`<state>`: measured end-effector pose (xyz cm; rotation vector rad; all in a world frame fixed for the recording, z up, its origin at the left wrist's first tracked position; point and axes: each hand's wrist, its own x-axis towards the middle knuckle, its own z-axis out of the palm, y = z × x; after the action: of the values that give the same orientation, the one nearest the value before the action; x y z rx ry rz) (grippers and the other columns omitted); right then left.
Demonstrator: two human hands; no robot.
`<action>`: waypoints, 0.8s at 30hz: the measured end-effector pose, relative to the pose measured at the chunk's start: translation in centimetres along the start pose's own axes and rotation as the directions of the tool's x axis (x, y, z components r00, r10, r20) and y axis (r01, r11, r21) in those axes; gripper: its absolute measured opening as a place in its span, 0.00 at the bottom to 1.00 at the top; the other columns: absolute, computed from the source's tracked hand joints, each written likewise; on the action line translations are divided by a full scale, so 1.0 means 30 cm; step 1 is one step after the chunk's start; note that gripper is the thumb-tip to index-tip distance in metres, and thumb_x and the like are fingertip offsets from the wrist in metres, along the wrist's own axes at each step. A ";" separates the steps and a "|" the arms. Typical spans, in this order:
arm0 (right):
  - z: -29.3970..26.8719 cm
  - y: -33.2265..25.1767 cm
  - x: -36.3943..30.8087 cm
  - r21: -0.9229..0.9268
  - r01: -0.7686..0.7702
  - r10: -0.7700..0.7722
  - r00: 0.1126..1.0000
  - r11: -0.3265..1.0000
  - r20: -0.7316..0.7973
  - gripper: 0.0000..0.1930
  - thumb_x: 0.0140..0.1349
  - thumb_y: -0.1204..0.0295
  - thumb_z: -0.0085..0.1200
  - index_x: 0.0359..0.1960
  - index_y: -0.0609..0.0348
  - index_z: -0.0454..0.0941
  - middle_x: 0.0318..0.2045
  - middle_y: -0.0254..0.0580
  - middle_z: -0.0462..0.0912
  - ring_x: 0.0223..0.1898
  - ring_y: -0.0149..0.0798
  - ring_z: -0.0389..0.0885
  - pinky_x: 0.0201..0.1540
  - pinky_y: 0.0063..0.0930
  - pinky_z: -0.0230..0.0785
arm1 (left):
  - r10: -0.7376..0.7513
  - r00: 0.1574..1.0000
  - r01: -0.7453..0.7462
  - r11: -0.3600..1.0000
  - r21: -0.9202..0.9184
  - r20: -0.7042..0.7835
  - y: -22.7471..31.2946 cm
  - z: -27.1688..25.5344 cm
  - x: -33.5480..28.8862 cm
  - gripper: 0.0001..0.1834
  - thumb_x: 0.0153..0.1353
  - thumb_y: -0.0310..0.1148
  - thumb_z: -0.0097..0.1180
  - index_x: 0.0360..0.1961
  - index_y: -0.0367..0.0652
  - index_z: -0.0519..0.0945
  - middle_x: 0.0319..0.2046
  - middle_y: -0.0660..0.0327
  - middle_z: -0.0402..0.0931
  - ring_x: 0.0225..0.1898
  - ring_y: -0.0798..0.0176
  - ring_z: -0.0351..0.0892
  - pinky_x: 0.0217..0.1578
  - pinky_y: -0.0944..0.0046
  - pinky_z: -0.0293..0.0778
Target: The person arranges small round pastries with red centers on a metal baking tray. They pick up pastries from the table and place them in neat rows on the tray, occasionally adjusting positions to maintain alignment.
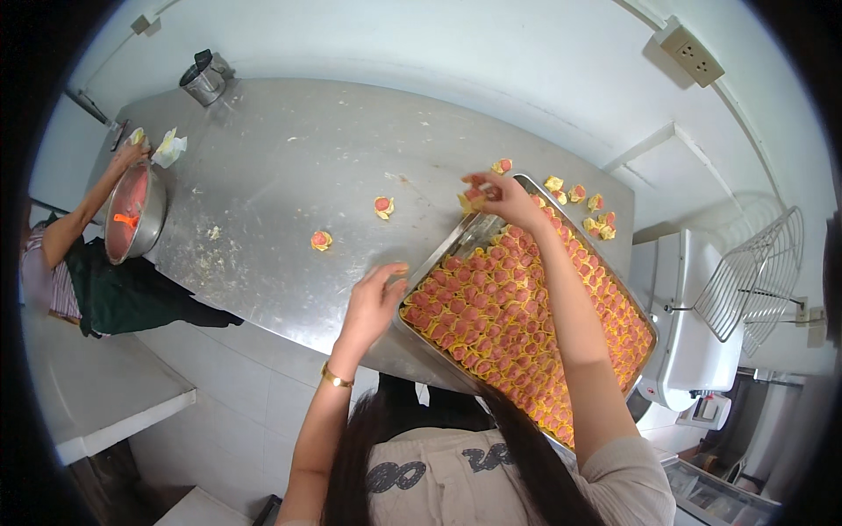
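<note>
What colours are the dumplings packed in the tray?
The dumplings are pink and yellow, best seen in the head view.

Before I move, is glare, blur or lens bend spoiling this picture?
Head view: pale glare on the metal table near its front edge; head view: its far edge bows, and the picture's corners go black; head view: right hand looks slightly soft, dumplings fairly clear.

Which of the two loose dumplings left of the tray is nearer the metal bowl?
The left dumpling, the one nearer the table's front edge. The right dumpling sits farther from the bowl and a little farther back.
</note>
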<state>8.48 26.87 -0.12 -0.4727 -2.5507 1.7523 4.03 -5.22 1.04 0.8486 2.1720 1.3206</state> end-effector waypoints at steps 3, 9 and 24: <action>-0.044 0.024 -0.090 -0.076 -0.111 0.113 0.994 0.991 0.013 0.21 0.53 0.77 0.60 0.52 0.60 0.76 0.42 0.38 0.81 0.42 0.29 0.79 0.43 0.26 0.74 | 0.163 0.984 -0.174 0.971 0.164 0.079 0.073 0.110 0.107 0.13 0.65 0.29 0.49 0.49 0.38 0.76 0.36 0.47 0.80 0.35 0.49 0.82 0.37 0.54 0.75; 0.035 0.095 -0.121 -0.364 0.200 -0.223 0.974 0.910 -0.023 0.16 0.48 0.78 0.59 0.42 0.61 0.80 0.40 0.47 0.80 0.39 0.48 0.80 0.40 0.36 0.73 | -0.026 0.958 -0.104 0.895 0.433 0.284 0.165 0.255 0.261 0.15 0.62 0.33 0.43 0.44 0.39 0.79 0.34 0.44 0.80 0.39 0.39 0.78 0.41 0.44 0.73; 0.080 0.130 -0.110 -0.397 0.249 -0.251 0.967 0.883 0.046 0.10 0.47 0.83 0.57 0.34 0.61 0.78 0.37 0.47 0.76 0.41 0.52 0.78 0.40 0.42 0.72 | -0.140 0.878 -0.152 0.824 0.546 0.457 0.139 0.309 0.350 0.16 0.60 0.36 0.43 0.36 0.40 0.82 0.36 0.44 0.80 0.40 0.40 0.79 0.44 0.45 0.74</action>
<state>12.14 25.13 -4.04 -0.1356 -2.8165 1.1437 3.83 9.35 0.06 1.2481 2.1438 0.3516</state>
